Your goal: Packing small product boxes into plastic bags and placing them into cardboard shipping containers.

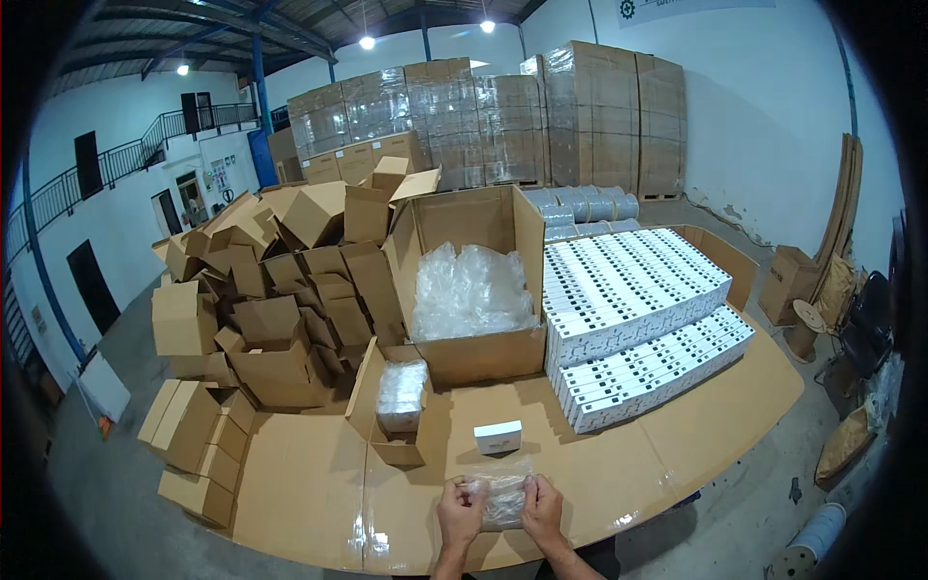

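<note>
Between my two hands, low over the cardboard-covered table, is a clear plastic bag [505, 503]. My left hand [461, 509] pinches its left edge, and my right hand [542, 508] grips the right edge, both with fingers closed. Just beyond the bag stands a small white box [498, 438]. To the left of that, an open brown carton [411, 452] holds a stack of plastic-wrapped packs [401, 395]. Farther back, a large open carton [483, 362] is heaped with clear plastic bags [472, 290].
Long rows of white boxes [633, 290] are stacked at the right of the table [300, 483]. Many open brown cartons [275, 348] pile up on the left, with closed ones [188, 435] at the table's left edge. Wrapped pallets [609, 121] and plastic-wrapped rolls [580, 205] stand behind.
</note>
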Demonstrator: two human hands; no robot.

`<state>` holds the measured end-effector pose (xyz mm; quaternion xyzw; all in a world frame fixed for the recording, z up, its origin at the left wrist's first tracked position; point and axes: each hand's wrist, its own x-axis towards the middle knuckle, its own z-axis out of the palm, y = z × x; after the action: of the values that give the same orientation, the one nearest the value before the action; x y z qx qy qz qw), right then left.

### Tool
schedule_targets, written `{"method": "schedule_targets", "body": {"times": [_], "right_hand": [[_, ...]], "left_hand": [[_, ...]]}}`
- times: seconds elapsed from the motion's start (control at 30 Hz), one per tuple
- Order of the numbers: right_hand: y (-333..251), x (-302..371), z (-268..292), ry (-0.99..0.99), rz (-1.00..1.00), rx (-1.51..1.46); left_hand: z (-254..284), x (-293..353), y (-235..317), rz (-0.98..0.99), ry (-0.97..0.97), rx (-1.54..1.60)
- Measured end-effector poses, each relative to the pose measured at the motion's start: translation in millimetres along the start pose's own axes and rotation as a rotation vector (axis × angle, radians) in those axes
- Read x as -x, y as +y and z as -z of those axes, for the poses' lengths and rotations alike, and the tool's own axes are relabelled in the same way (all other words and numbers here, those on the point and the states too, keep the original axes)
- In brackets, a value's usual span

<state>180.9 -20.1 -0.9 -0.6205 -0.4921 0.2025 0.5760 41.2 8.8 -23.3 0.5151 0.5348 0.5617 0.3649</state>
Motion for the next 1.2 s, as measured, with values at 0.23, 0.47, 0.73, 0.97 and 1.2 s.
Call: {"method": "schedule_targets", "body": {"times": [0.23, 0.47, 0.73, 0.97, 1.2], "right_hand": [[4.7, 1.9, 1.0, 0.040, 0.007, 0.006], [19.5, -8.0, -7.8, 0.122, -0.013, -0.060], [31.6, -14.5, -6.5, 0.168, -0.017, 0.002], [20.4, -0.8, -3.5, 0.077, 0.095, -0.015], [17.0, -5.0, 3.0, -0.088, -0.033, -0.036]], "left_hand": [[18.9, 10.1, -7.2, 0.281, -0.371, 0.176], [19.4, 14.4, -2.8, 0.185, -0.342, 0.077], [37.2, 16.4, 4.6, 0.180, -0.143, 0.185], [17.7, 19.3, 21.1, -0.018, -0.163, -0.098], [-7.8, -9.4, -44.3, -0.193, 0.056, -0.081]]}}
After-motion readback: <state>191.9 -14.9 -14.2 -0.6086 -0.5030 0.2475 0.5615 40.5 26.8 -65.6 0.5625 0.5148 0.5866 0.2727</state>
